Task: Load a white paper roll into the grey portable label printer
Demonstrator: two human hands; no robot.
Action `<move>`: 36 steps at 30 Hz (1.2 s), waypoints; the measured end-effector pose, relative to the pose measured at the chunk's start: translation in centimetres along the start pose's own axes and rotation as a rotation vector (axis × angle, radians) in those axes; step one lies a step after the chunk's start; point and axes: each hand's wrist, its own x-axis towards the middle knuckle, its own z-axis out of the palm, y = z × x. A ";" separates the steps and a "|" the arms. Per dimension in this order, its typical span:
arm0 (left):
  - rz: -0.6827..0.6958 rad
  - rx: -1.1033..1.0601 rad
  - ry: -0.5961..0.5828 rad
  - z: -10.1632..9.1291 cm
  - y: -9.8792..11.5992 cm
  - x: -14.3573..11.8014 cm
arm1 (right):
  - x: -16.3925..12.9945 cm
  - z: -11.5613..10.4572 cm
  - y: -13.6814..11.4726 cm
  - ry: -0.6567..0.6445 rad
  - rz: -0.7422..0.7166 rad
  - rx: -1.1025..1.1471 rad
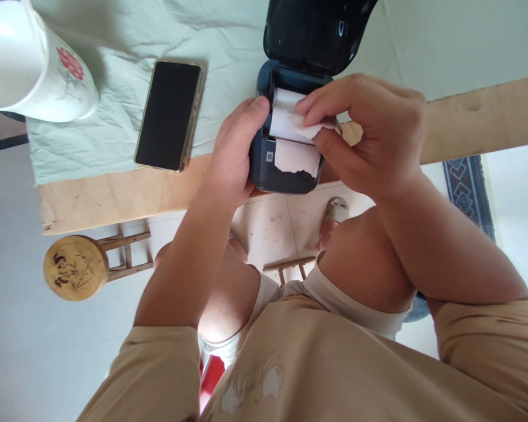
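While the left hand (233, 158) curls around the side of the open printer (286, 158), thumb on its rim; the right hand (365, 135) pinches the paper strip (294, 126) just above the roll bay.

A pale wooden worktop (114, 196) runs across the view, its far part covered by a creased, light green cloth (114, 53) in soft, even daylight. Below its edge lies a floor (35, 351) of large, light tiles, with a small round wooden stool (75, 268) standing at the left, its top bearing a dark painted figure. At the right, a dark blue patterned rug (469, 190) lies on the floor near the worktop's edge.
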 end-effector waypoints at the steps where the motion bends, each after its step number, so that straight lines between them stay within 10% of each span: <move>1: -0.001 0.003 -0.006 0.0 0.0 0.0 | 0.0 0.0 0.0 0.001 -0.001 0.000; 29: -0.001 -0.043 -0.023 0.1 0.4 -0.2 | 0.0 -0.2 0.0 -0.042 0.020 -0.018; 36: 0.058 0.045 0.134 1.3 0.3 -0.2 | 0.1 -0.7 0.2 -0.112 0.048 0.061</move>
